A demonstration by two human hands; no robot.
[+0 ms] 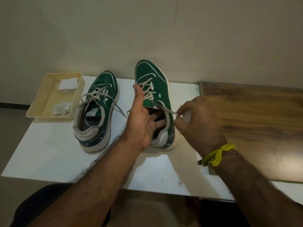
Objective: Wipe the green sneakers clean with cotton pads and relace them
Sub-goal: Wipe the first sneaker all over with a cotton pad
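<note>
Two hands work at the near middle of the white tabletop (49,158). Left hand (142,122) grips the right sneaker (155,89), fingers tucked inside the collar, thumb up along the tongue. Right hand (196,122) pinches the loose lace end (168,110) just beside the top eyelet. Judgement: relacing step; keep the shoe braced, pull the lace flat and untwisted, match tension on both sides. Further left, the other sneaker (98,110) stands laced but untied. At the far left corner, a cream tray (49,102) holds cotton pads (68,84).
</note>
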